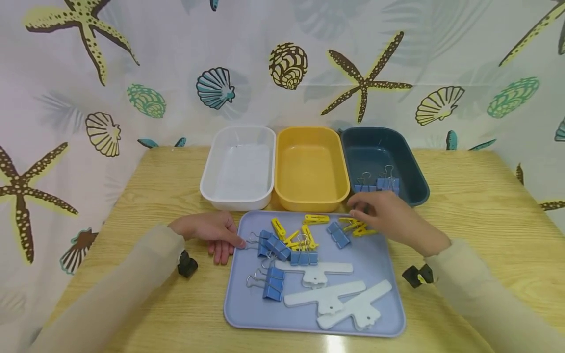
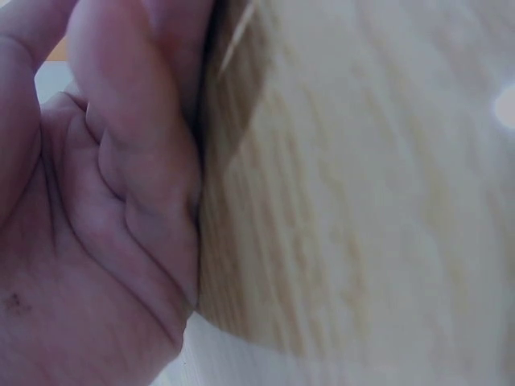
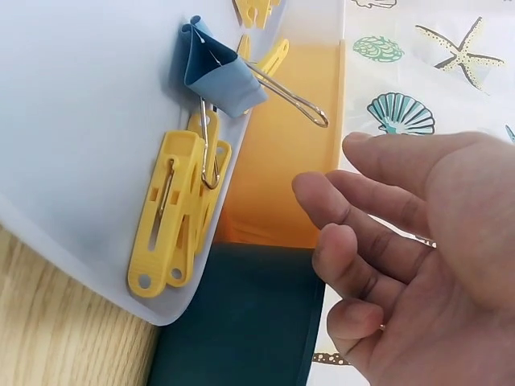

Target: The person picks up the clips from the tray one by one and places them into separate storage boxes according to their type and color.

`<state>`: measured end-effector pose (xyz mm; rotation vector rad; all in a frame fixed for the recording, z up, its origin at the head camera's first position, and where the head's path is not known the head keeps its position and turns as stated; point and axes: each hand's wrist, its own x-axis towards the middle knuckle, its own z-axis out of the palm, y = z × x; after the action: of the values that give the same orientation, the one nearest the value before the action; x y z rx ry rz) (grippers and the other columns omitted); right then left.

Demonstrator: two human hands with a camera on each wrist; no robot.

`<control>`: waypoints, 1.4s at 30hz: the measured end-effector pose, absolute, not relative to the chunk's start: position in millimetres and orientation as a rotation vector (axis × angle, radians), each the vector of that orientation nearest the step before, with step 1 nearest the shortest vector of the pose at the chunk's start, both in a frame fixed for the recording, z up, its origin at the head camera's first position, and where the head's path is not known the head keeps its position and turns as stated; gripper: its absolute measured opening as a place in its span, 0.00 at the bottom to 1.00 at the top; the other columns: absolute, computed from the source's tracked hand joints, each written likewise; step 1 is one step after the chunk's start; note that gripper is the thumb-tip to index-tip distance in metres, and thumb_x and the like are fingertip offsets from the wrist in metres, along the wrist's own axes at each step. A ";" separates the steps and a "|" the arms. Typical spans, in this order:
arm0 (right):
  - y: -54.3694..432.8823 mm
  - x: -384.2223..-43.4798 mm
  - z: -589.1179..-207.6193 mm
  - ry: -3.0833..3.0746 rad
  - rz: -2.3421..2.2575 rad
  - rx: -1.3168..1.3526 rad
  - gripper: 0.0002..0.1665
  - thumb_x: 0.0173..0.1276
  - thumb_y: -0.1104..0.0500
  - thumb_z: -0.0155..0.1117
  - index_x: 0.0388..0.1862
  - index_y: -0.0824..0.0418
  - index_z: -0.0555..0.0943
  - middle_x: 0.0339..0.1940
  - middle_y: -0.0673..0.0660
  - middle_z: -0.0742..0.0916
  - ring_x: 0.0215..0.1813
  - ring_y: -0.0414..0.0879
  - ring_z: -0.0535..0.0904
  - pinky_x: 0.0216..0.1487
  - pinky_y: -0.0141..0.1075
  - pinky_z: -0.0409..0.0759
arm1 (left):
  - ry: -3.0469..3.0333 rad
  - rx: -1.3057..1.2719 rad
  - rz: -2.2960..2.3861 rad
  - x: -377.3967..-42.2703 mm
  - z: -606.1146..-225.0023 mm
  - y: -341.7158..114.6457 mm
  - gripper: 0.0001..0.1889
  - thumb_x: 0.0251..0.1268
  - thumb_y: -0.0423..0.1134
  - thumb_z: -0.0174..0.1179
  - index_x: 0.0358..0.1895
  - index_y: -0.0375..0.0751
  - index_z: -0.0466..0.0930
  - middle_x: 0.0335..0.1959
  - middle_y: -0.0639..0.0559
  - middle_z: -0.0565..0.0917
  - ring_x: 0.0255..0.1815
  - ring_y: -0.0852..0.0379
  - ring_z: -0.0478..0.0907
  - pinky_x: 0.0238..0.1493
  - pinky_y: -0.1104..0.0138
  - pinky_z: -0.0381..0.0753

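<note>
My left hand point(image 1: 214, 235) rests on the table at the left rim of a lavender tray point(image 1: 247, 314), a fingertip touching the rim beside a blue binder clip's wire handle. In the left wrist view, the loosely bent fingers point(image 2: 137, 104) lie against the wood. My right hand point(image 1: 393, 213) hovers over the tray's back right corner with nothing held. Below it are yellow clothespins point(image 3: 165, 217) and a blue binder clip point(image 3: 225, 80). Several more blue binder clips point(image 1: 273, 284), yellow clothespins point(image 1: 316, 219) and white bag clips point(image 1: 324, 296) lie on the tray.
Behind the tray stand a white bin point(image 1: 238, 171), a yellow bin point(image 1: 311, 171) and a dark blue bin point(image 1: 375, 147) side by side. Blue binder clips point(image 1: 388, 185) sit in the dark bin. A shell-patterned curtain point(image 1: 176, 59) hangs behind the wooden table point(image 1: 476, 196).
</note>
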<state>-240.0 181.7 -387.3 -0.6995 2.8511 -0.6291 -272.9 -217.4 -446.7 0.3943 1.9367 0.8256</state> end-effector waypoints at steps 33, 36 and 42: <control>173.3 -233.9 -393.1 2.756 -0.700 -0.702 0.05 0.64 0.57 0.67 0.37 0.55 0.86 0.25 0.45 0.86 0.27 0.38 0.74 0.26 0.30 0.71 | 1.922 0.398 0.875 -271.3 -446.9 -218.8 0.20 0.63 0.51 0.61 0.24 0.36 0.82 0.21 0.44 0.87 0.17 0.58 0.84 0.16 0.75 0.75; 173.4 -233.7 -394.7 2.752 -0.697 -0.701 0.05 0.64 0.57 0.67 0.37 0.55 0.86 0.25 0.44 0.86 0.27 0.38 0.74 0.26 0.30 0.70 | 1.911 0.398 0.879 -271.5 -448.1 -218.6 0.19 0.64 0.51 0.61 0.25 0.36 0.82 0.21 0.44 0.88 0.18 0.59 0.84 0.16 0.75 0.75; 173.4 -233.9 -395.8 2.741 -0.704 -0.706 0.04 0.64 0.58 0.67 0.37 0.55 0.86 0.25 0.43 0.86 0.27 0.37 0.75 0.27 0.30 0.72 | 1.910 0.387 0.884 -269.8 -447.7 -220.0 0.20 0.64 0.51 0.61 0.25 0.36 0.82 0.21 0.44 0.88 0.17 0.59 0.84 0.16 0.75 0.75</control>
<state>-233.9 173.4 -395.8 -0.7056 2.7407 -0.7041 -269.8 -220.0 -447.7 0.3871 1.9102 0.8844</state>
